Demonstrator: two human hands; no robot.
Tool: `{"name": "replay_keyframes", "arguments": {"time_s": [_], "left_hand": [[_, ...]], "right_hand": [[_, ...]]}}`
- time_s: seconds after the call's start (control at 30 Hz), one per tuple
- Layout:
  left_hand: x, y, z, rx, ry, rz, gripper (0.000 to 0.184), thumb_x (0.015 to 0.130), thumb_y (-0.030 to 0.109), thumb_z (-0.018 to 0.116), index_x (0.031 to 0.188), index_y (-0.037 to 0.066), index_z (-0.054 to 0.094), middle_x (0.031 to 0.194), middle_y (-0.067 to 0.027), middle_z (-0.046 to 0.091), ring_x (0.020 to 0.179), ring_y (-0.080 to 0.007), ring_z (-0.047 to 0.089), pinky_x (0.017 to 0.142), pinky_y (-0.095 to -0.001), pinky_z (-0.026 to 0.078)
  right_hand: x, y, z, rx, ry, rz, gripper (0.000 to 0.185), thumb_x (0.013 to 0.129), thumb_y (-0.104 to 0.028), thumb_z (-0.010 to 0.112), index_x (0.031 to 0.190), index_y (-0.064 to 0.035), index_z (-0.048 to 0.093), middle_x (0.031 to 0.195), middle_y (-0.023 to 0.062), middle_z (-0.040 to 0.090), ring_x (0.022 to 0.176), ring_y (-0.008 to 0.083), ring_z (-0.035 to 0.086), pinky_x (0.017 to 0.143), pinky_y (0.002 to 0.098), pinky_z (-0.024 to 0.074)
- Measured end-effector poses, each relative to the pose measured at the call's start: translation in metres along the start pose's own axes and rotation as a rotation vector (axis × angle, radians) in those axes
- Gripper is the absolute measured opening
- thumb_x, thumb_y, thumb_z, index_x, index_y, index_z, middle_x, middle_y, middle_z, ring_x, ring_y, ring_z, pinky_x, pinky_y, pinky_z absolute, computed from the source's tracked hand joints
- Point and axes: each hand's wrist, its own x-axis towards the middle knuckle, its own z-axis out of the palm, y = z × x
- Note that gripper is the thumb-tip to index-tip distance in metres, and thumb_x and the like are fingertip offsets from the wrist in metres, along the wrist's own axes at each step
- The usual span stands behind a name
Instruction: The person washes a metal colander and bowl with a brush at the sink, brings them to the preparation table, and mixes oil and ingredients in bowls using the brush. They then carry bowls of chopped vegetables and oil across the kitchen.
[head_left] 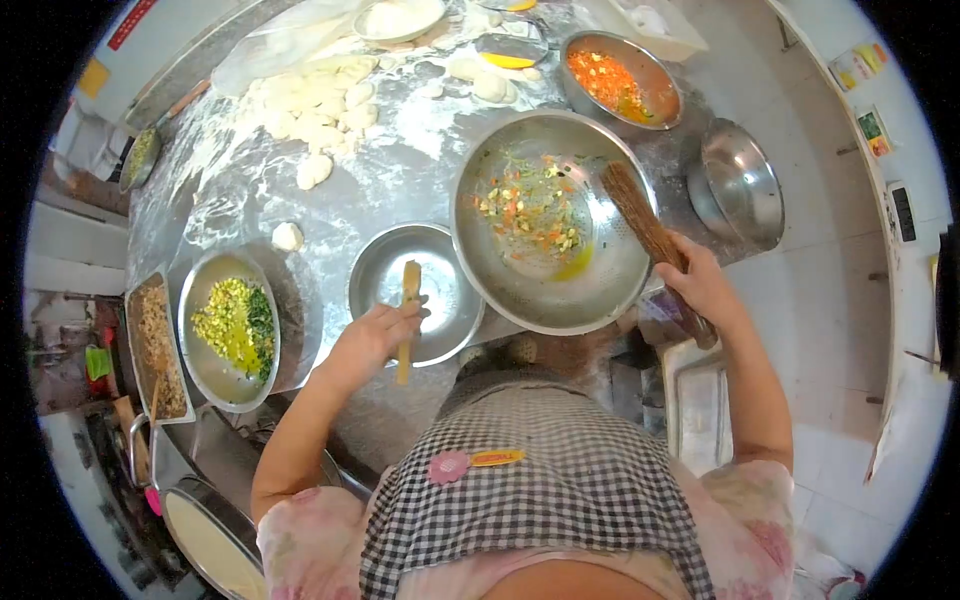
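Observation:
My left hand [378, 342] is closed around a flat, yellowish wooden strip [410, 285]. It is held over a shiny steel bowl [375, 262] at the front edge of the table. In my right hand [700, 277] is a thick, dark brown wooden stick [640, 212], with fingers wrapped round its lower half. The stick's upper end reaches over the large steel basin [500, 145]. Scattered chopped vegetables [530, 215] and a patch of yellow oil lie in the basin. Whether the stick touches the basin's rim I cannot tell.
Flour and dough pieces [325, 110] cover the table's far side. A bowl of chopped orange filling [610, 85] stands at the back right, near a steel bowl [745, 190]. To the left are a bowl of chopped greens [235, 325] and a tray of brown filling [158, 335].

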Motion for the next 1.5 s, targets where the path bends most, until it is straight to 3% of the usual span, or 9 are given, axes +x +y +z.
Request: {"name": "replay_keyframes", "arguments": {"time_s": [0.17, 0.3, 0.4, 0.63, 0.83, 0.9, 1.17, 1.27, 1.5], "left_hand": [[0.021, 0.023, -0.015, -0.265, 0.270, -0.378, 0.035, 0.076, -0.001, 0.056, 0.110, 0.005, 0.055, 0.106, -0.0091, 0.059, 0.082, -0.0197, 0.058, 0.070, -0.0282, 0.049], [0.050, 0.065, 0.020, -1.270, 0.255, -0.906, 0.027, 0.086, 0.016, 0.057, 0.108, 0.001, 0.054, 0.090, -0.0035, 0.060, 0.074, -0.0093, 0.056, 0.063, -0.0228, 0.047], [0.071, 0.101, 0.049, -1.209, 0.170, -0.840, 0.024, 0.084, 0.014, 0.060, 0.103, 0.000, 0.053, 0.090, -0.0051, 0.059, 0.076, -0.0118, 0.057, 0.064, -0.0238, 0.047], [0.146, 0.165, 0.082, -1.346, 1.109, -1.181, 0.032, 0.076, -0.004, 0.054, 0.107, 0.000, 0.047, 0.098, -0.0090, 0.057, 0.086, -0.0175, 0.056, 0.075, -0.0294, 0.047], [0.160, 0.164, 0.038, -1.116, 1.237, -1.153, 0.040, 0.064, -0.007, 0.045, 0.102, -0.001, 0.052, 0.092, -0.0086, 0.057, 0.081, -0.0184, 0.057, 0.072, -0.0296, 0.047], [0.169, 0.164, 0.010, -1.036, 1.179, -1.157, 0.040, 0.063, -0.006, 0.045, 0.102, -0.001, 0.053, 0.090, -0.0089, 0.058, 0.078, -0.0183, 0.057, 0.070, -0.0296, 0.047], [0.288, 0.163, -0.115, -0.784, 0.923, -0.880, 0.022, 0.063, -0.003, 0.048, 0.084, 0.000, 0.054, 0.072, -0.0044, 0.053, 0.064, -0.0135, 0.051, 0.061, -0.0265, 0.044], [0.333, 0.129, -0.134, -0.636, 0.819, -0.683, 0.017, 0.062, -0.005, 0.048, 0.076, 0.004, 0.053, 0.066, -0.0017, 0.050, 0.058, -0.0117, 0.046, 0.052, -0.0239, 0.038], [0.430, 0.085, -0.146, -0.556, 0.887, -0.435, 0.019, 0.062, -0.005, 0.050, 0.061, 0.010, 0.038, 0.059, 0.0035, 0.036, 0.053, -0.0079, 0.032, 0.049, -0.0227, 0.028]], "right_hand": [[0.010, 0.008, -0.014, 0.005, -0.010, -0.048, 0.049, 0.077, -0.016, 0.061, 0.121, 0.0002, 0.047, 0.111, 0.0201, 0.058, 0.103, 0.0265, 0.056, 0.090, 0.0337, 0.0402], [0.029, 0.014, -0.030, -0.027, -0.048, -0.131, 0.049, 0.077, -0.015, 0.060, 0.122, -0.0006, 0.047, 0.113, 0.0221, 0.056, 0.105, 0.0295, 0.055, 0.092, 0.0347, 0.0390], [0.056, 0.041, -0.031, -0.019, -0.110, -0.191, 0.049, 0.079, -0.017, 0.059, 0.123, -0.0014, 0.046, 0.112, 0.0222, 0.056, 0.105, 0.0302, 0.055, 0.091, 0.0350, 0.0393], [0.090, 0.065, -0.056, 0.097, -0.490, -0.294, 0.051, 0.081, -0.021, 0.057, 0.126, -0.0012, 0.043, 0.116, 0.0224, 0.053, 0.105, 0.0314, 0.054, 0.091, 0.0358, 0.0398], [0.119, 0.071, -0.103, 0.071, -0.575, -0.421, 0.053, 0.078, -0.017, 0.056, 0.128, -0.0048, 0.041, 0.118, 0.0224, 0.051, 0.106, 0.0334, 0.052, 0.090, 0.0387, 0.0408], [0.139, 0.091, -0.111, -0.124, -0.266, -0.772, 0.055, 0.076, -0.015, 0.057, 0.129, -0.0102, 0.041, 0.110, 0.0182, 0.054, 0.097, 0.0326, 0.055, 0.080, 0.0397, 0.0459], [0.189, -0.037, -0.181, -0.575, 0.184, -1.343, 0.052, 0.077, -0.007, 0.054, 0.126, -0.0213, 0.045, 0.091, 0.0102, 0.052, 0.083, 0.0277, 0.056, 0.065, 0.0381, 0.0480], [0.237, -0.061, -0.197, -0.833, 0.635, -1.196, 0.051, 0.075, -0.009, 0.057, 0.123, -0.0206, 0.047, 0.102, 0.0098, 0.053, 0.088, 0.0268, 0.057, 0.070, 0.0366, 0.0479], [0.301, 0.031, -0.207, -1.180, 0.311, -0.830, 0.041, 0.081, -0.013, 0.051, 0.121, -0.0211, 0.050, 0.108, 0.0101, 0.054, 0.094, 0.0278, 0.056, 0.075, 0.0375, 0.0474]]}}
